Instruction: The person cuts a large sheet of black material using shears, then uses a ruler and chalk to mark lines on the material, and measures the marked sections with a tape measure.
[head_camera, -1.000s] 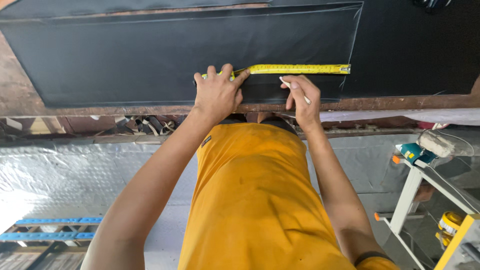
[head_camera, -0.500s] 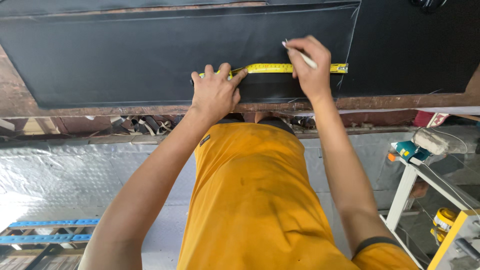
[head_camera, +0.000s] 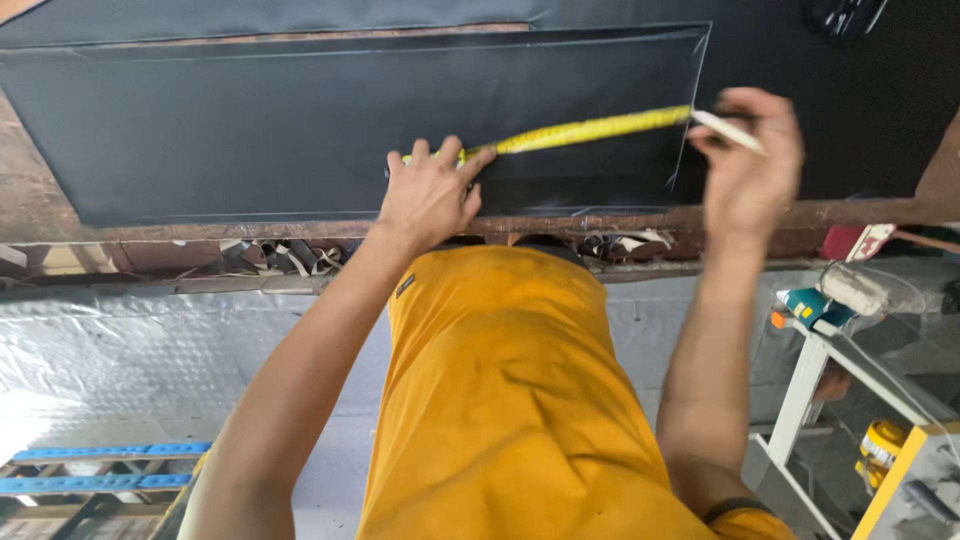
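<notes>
Upholstery workshop: worn workbench, offcuts

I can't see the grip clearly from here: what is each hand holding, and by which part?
The left hand presses the near end of the yellow tape measure flat on the black sheet. The right hand pinches a white marker mid-shaft.

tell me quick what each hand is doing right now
Left hand: open, fingers spread, pressing the yellow tape measure flat on the black sheet.
Right hand: closed around a white marking pencil at the tape's far end.

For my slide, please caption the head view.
Left hand pins yellow tape measure on black sheet; right hand holds white marker.
</notes>
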